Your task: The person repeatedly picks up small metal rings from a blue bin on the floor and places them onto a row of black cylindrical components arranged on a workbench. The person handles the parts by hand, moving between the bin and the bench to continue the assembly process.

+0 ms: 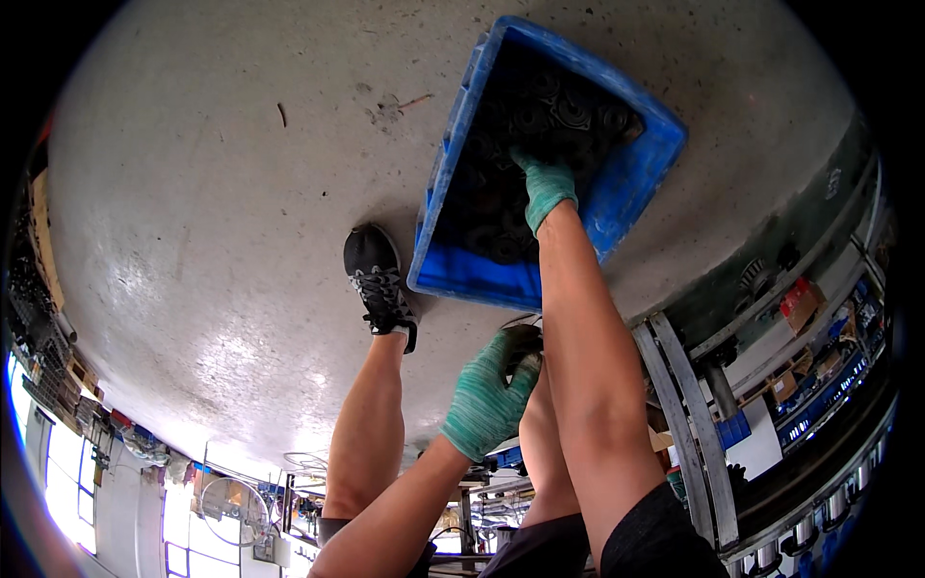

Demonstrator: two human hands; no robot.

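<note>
My right hand (pixel 547 188), in a green knitted glove, reaches down into a blue plastic crate (pixel 626 207) on the floor. It is at a pile of dark, round, flanged parts (pixel 530 118). Its fingers blend into the dark pile, so their grip is hidden. Closer to me, between crate and body, my left hand (pixel 487 395) wears a matching glove with dark fingertips. Its fingers and thumb are curled toward each other beside my right forearm. Something dark seems to sit between them, but I cannot make it out.
The crate stands tilted on a grey concrete floor (pixel 212 212), just ahead of my black shoe (pixel 374 275). At right runs a metal frame (pixel 689 424), with a red box (pixel 800 306) and shelves of parts beyond. Racks with stacked goods (pixel 48 328) line the left.
</note>
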